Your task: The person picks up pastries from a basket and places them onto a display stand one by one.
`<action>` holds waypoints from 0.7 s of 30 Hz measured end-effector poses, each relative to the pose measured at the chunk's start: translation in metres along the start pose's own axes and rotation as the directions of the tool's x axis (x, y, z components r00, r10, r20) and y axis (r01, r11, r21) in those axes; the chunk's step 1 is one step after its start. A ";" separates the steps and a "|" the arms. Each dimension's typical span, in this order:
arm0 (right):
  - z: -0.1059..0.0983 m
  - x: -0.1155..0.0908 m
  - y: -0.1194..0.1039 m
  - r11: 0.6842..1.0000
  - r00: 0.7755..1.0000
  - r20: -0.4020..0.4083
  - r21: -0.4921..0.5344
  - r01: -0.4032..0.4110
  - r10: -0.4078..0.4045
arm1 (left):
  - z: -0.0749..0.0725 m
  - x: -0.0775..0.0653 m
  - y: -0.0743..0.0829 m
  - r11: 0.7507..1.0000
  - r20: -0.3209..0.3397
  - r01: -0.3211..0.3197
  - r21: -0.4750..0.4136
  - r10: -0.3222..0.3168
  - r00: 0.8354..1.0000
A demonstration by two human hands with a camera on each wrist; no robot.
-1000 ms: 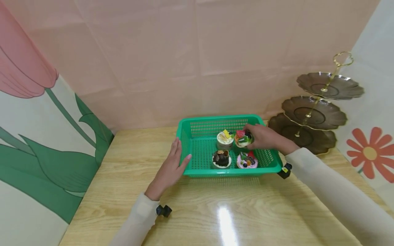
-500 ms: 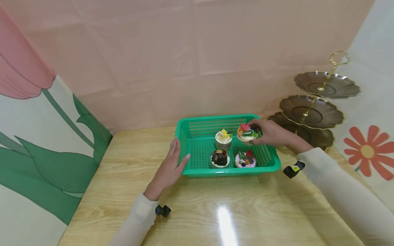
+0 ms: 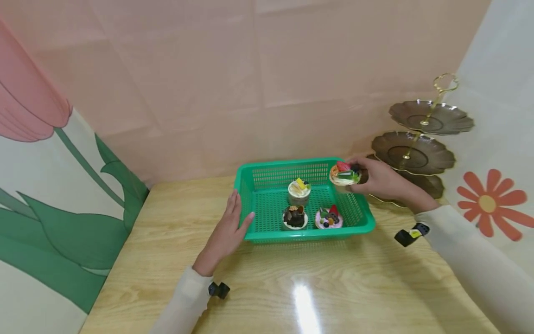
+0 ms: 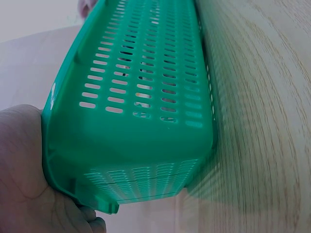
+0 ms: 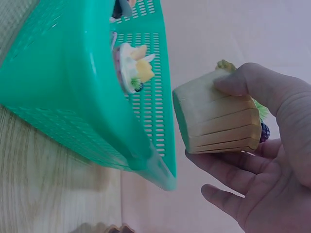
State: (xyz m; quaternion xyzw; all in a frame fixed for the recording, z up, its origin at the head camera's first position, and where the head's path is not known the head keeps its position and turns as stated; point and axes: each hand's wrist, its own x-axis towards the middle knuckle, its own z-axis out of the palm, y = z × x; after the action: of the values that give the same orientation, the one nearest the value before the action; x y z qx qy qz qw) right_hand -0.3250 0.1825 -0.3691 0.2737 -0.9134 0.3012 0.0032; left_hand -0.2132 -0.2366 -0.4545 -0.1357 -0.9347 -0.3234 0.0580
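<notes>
A: Where is the right hand [image 3: 377, 181], and what does it hold?
B: It is right of the centre of the head view. It holds a cupcake with red fruit [image 3: 344, 176] up at the upper right corner of the green basket [image 3: 308, 234].
A: How do the fingers lie on it?
B: In the right wrist view the thumb presses one side of the pleated wrapper, and the fingers [image 5: 228, 170] curve under the other side. The lowest finger stands a little apart from it.
A: And the left hand [image 3: 224, 232]?
B: It is at the lower left of the basket, with the fingers almost straight and the thumb spread away. It touches the rim and does not grasp anything.
A: What is inside the basket?
B: Three cakes: a cream cupcake with a yellow piece [image 3: 299, 191] behind, a chocolate cupcake [image 3: 295, 218] in front of it, and a pink cupcake [image 3: 328, 219] at the right.
A: What else is on the table [image 3: 267, 301]?
B: A brown three-tier stand [image 3: 419, 121], at the right of the frame.
</notes>
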 end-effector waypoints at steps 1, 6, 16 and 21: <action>-0.002 -0.001 -0.001 1.000 1.000 -0.014 0.000 -0.002 0.002 | 0.000 0.000 0.000 1.000 0.000 0.000 0.000 0.000 1.000; -0.017 -0.008 -0.005 0.998 0.993 -0.111 -0.048 -0.043 0.037 | 0.000 -0.001 0.000 1.000 0.004 0.008 -0.006 -0.008 1.000; -0.051 -0.022 -0.014 0.992 0.963 -0.239 0.004 -0.127 0.124 | 0.000 -0.002 0.001 1.000 0.017 0.013 -0.005 -0.013 1.000; -0.066 -0.028 -0.018 0.990 0.953 -0.271 -0.005 -0.144 0.137 | 0.000 -0.002 0.001 1.000 0.014 0.009 -0.005 -0.009 1.000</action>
State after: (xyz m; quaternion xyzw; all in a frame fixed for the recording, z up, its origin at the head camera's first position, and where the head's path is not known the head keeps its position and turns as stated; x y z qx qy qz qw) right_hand -0.3027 0.2208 -0.3098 0.1644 -0.9252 0.3239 0.1099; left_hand -0.2111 -0.2368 -0.4542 -0.1337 -0.9348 -0.3252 0.0497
